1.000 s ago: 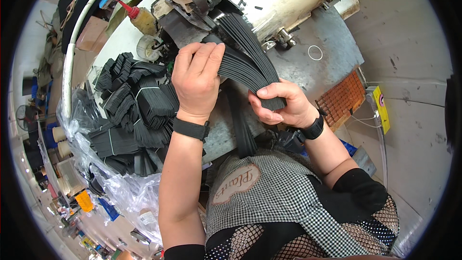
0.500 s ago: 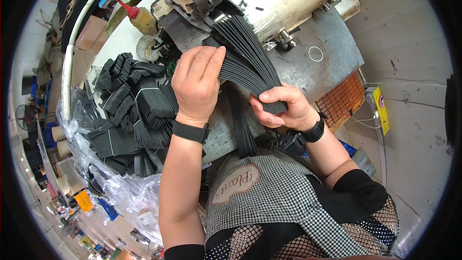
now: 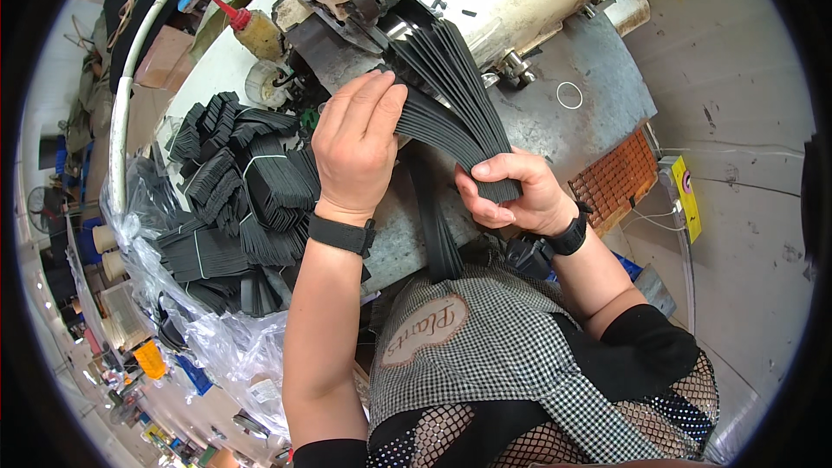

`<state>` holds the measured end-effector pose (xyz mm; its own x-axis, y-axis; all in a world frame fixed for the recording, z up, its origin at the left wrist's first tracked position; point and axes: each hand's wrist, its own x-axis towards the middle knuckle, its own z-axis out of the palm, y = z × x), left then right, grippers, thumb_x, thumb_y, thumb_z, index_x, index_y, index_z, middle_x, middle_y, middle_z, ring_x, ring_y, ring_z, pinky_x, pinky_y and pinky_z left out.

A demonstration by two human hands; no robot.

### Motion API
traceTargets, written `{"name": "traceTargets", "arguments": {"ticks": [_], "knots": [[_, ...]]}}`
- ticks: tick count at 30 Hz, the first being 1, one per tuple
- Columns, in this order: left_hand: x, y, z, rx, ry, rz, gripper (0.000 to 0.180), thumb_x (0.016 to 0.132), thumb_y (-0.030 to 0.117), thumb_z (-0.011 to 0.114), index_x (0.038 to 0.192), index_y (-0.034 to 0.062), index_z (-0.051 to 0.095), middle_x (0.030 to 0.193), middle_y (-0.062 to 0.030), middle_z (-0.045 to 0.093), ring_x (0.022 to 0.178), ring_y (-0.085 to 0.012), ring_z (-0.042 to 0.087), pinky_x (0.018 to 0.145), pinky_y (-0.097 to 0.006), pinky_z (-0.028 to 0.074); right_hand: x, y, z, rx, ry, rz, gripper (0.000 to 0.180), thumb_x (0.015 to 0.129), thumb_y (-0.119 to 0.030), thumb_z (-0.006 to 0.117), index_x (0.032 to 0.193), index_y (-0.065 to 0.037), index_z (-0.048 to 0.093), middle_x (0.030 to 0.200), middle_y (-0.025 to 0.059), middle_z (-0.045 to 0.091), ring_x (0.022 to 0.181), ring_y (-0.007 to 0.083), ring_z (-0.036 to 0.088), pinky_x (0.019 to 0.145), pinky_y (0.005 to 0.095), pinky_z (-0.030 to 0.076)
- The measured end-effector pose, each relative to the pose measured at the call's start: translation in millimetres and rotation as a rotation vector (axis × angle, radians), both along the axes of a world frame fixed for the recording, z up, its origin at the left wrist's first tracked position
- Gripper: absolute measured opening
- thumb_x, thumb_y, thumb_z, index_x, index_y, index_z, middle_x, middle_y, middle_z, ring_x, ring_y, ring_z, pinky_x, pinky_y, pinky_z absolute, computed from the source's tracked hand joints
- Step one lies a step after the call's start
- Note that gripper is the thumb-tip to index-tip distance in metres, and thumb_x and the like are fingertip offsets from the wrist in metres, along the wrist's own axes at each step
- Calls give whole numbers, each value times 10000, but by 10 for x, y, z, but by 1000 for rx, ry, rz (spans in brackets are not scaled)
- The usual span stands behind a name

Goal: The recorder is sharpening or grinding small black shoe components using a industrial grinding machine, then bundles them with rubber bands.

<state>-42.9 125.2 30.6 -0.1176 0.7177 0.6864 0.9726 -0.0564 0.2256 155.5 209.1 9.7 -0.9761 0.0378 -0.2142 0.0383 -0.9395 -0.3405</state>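
Note:
A fanned stack of black strips [image 3: 459, 78] spreads from the machine toward me. Its near end is gripped by my right hand [image 3: 516, 191], thumb on top and fingers curled round the side. My left hand [image 3: 360, 139] is closed on the far left ends of several strips, beside the machine; the ends under its fingers are hidden. Between the two hands the left strips bow, with a gap parting them from the straighter right strips. Below them, a narrower bunch of black strips [image 3: 438, 234] hangs over the table edge against my apron.
Tied bundles of black strips [image 3: 277, 178] pile up at the left, next to clear plastic [image 3: 234, 355]. An off-white machine [image 3: 537, 9] stands at the back. A yellowish bottle with red nozzle [image 3: 256, 35] is behind the pile. A white ring [image 3: 568, 95] lies on the metal table [image 3: 598, 69].
The gap between the left and right strips has widened near the machine. My left fingertips have shifted slightly away from me, and my right hand has moved slightly right.

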Motion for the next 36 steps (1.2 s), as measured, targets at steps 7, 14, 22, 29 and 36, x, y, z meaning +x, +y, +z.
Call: {"name": "traceTargets", "arguments": {"ticks": [7,14,22,29,36], "knots": [[-14,26,18,23,60,20,405,575,-75,601,951,44,696,915,-67,654,857,-246,613,743,-343,517,-51,14,4,-38,12,1,253,912,-185,486,867,45,579,600,104,533,409,107,405,362,220,288],[2,19,-34,31,41,29,498,544,-108,570,993,61,703,936,-59,669,855,-249,606,747,-340,514,-32,16,54,20,-43,8,269,897,-220,456,857,37,523,564,90,490,395,99,383,377,222,291],[-7,64,-25,59,91,31,386,589,-41,609,950,60,701,899,-49,659,830,-233,605,712,-333,516,-25,-16,0,-49,-1,-26,254,912,-184,471,875,46,572,597,100,534,408,111,410,378,219,296],[13,54,-8,53,62,38,473,549,-105,582,972,67,705,894,-58,659,845,-251,607,734,-339,515,-50,-46,-26,-52,17,-15,242,912,-187,470,883,32,568,593,98,531,404,108,407,379,218,296],[9,67,-28,55,45,22,445,550,-112,584,951,49,692,898,-69,652,856,-255,612,741,-356,514,-37,-45,-33,-72,-1,-23,241,911,-183,471,882,35,570,600,104,538,403,112,415,382,223,303]]}}
